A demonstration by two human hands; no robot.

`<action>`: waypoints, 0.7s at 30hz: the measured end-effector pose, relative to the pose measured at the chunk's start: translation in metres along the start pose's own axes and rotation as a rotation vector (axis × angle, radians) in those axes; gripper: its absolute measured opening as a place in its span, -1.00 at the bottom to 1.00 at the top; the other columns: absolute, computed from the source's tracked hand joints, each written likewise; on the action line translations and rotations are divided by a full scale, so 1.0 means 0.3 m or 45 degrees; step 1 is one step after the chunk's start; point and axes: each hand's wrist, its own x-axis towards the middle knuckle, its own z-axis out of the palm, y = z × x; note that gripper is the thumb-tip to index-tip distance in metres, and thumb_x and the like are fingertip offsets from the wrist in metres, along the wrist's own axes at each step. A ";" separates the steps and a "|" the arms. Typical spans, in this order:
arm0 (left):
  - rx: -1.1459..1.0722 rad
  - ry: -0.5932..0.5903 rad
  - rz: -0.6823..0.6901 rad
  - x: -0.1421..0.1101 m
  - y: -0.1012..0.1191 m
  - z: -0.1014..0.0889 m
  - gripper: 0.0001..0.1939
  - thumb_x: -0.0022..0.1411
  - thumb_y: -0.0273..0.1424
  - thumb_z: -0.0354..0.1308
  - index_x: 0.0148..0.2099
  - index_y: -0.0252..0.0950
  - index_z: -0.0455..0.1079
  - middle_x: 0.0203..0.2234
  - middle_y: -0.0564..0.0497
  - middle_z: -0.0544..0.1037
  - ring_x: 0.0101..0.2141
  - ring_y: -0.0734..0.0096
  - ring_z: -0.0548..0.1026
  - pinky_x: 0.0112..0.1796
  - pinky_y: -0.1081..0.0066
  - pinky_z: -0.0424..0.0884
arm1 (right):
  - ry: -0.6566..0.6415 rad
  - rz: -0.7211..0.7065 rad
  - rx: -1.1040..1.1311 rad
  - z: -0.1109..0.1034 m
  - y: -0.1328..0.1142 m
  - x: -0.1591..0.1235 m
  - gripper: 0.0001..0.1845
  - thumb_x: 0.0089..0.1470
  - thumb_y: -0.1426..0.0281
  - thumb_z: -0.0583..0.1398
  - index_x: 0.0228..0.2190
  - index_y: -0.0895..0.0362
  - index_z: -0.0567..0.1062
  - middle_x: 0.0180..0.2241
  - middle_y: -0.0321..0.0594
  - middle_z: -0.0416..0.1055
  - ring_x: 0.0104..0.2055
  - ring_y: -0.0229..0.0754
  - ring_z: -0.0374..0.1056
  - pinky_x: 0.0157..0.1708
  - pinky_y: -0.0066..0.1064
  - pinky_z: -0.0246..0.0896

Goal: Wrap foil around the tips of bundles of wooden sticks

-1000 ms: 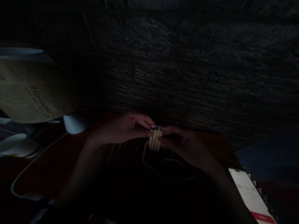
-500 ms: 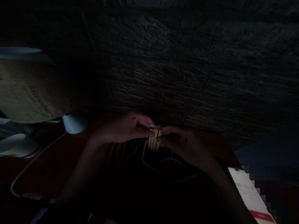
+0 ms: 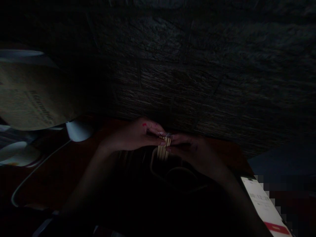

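Observation:
A bundle of thin pale wooden sticks [image 3: 163,152] stands upright between my two hands in the dim light. From the left, my left hand [image 3: 145,133] pinches the bundle near its top, the thumb lying across the front. My right hand [image 3: 189,144] grips the same bundle from the other side, with its thumb on the sticks. Something clear and shiny [image 3: 168,134], like plastic film, shows at the top of the sticks. The lower ends fade into darkness. Below them a pale cord or strap [image 3: 154,168] curves in a loop.
A rough stone-block wall [image 3: 163,42] rises behind the brown table [image 3: 103,126]. At the left are a printed brown paper bag [image 3: 37,95], a white cone-shaped object [image 3: 79,131], a white cable [image 3: 27,179] and a pale dish [image 3: 17,153]. A lit phone [image 3: 261,204] lies at the right.
My left hand has shifted slightly to the right, and its thumb covers more of the sticks' top. Both hands keep their hold on the bundle.

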 end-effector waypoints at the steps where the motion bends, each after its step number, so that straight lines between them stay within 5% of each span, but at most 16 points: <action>1: 0.007 -0.005 0.010 0.002 -0.001 0.001 -0.84 0.19 -0.41 0.26 -0.16 -0.32 0.54 -0.24 0.04 0.68 -0.20 0.44 0.61 -0.21 0.51 0.45 | 0.004 -0.003 -0.006 0.000 0.000 -0.001 -0.82 0.08 0.42 0.32 -0.23 -0.04 0.62 -0.19 -0.34 0.64 -0.17 -0.18 0.55 -0.14 -0.31 0.41; 21: 0.072 0.008 0.044 0.010 -0.009 0.005 -0.82 0.20 -0.37 0.23 -0.18 -0.33 0.55 -0.24 0.00 0.68 -0.21 0.39 0.61 -0.22 0.47 0.45 | 0.033 0.009 -0.024 -0.002 -0.013 0.001 -0.92 0.08 0.40 0.32 -0.31 0.05 0.59 -0.27 -0.30 0.61 -0.20 -0.21 0.51 -0.14 -0.34 0.37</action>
